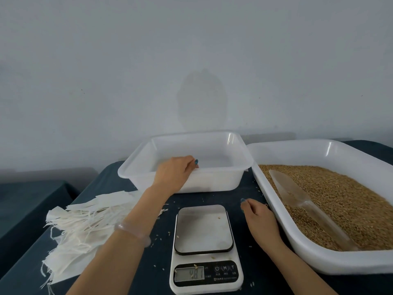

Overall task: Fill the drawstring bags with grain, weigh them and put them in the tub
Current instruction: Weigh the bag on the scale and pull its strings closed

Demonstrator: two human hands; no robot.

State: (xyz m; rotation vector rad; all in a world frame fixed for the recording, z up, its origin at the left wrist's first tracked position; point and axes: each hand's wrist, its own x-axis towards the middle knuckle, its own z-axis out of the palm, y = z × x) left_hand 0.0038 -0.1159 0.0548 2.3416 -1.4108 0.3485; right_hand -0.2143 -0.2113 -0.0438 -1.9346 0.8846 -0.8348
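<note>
Left hand (174, 173) is gripping the tub (212, 182) rim behind the scale (203, 228), likely steadying it; right hand (258, 218) is idling beside the scale, loosely curled, empty.

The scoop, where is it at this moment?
In the head view, the clear scoop lies on the grain in the white tray, right of the scale.
</note>
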